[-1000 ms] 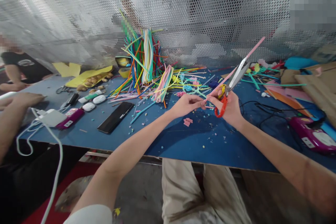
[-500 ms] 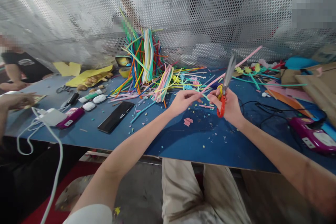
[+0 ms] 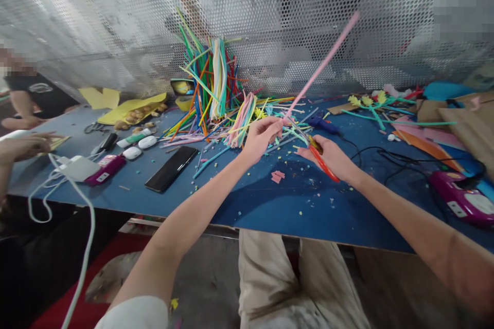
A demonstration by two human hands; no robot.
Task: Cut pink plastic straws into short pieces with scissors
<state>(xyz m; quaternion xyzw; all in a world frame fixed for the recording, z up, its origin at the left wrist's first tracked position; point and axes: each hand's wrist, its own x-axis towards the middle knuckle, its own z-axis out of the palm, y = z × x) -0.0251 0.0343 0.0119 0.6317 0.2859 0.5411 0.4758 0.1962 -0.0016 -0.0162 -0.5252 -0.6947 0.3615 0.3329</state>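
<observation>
My left hand (image 3: 262,139) pinches the lower end of a long pink pipe cleaner (image 3: 324,64), which slants up and to the right. Scissors (image 3: 315,148) with red and yellow handles are in my right hand (image 3: 335,157), their blades pointing at the pinched end of the pipe cleaner. Whether the blades touch it is hard to make out. On the table below lies a small pile of short pink pieces (image 3: 277,176). Just behind my left hand is a bundle of pastel pipe cleaners (image 3: 241,123).
A tall heap of coloured pipe cleaners (image 3: 217,79) leans near the perforated metal screen (image 3: 309,20). A black phone (image 3: 172,168) lies left on the blue table (image 3: 247,211). Purple power strips (image 3: 461,198) sit at both sides. A co-worker's hand (image 3: 27,146) is far left.
The scissors have swung from pointing up to pointing left, towards my left hand. The pink pipe cleaner now stands more steeply, and my hands are slightly further apart.
</observation>
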